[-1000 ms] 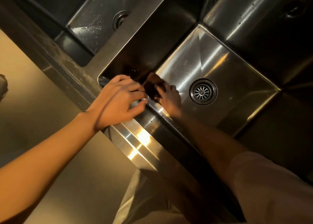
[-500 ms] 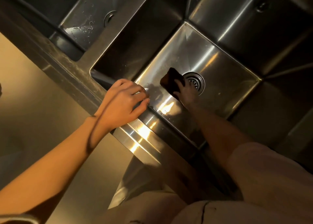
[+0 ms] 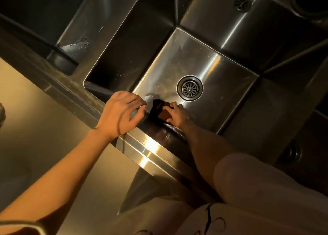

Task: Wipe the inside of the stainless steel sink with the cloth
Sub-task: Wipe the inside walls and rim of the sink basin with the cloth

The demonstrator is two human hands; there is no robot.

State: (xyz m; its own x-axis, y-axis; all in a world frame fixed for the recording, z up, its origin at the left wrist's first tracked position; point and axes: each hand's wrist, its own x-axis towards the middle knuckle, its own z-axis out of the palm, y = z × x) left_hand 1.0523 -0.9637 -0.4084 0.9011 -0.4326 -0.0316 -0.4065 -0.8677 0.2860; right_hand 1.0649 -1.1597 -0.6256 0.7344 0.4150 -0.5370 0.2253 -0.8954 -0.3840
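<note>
**Cloth at near-left corner of sink floor**

Right hand [image 3: 178, 114] down in the stainless steel sink [image 3: 221, 69], grip clenched round the dark cloth [image 3: 157, 111], pinning it where floor meets near wall. Cloth sits about 8 o'clock from the drain [image 3: 189, 88], near but not touching. Left hand [image 3: 120, 113] rests on the sink's front rim [image 3: 152, 146], fingers loosely curled, grasping nothing, just at 9 o'clock of the cloth. Second basin [image 3: 79, 27] at 10 o'clock, water droplets on its floor. Small overflow grille [image 3: 242, 4] on far wall at 1 o'clock.
</note>
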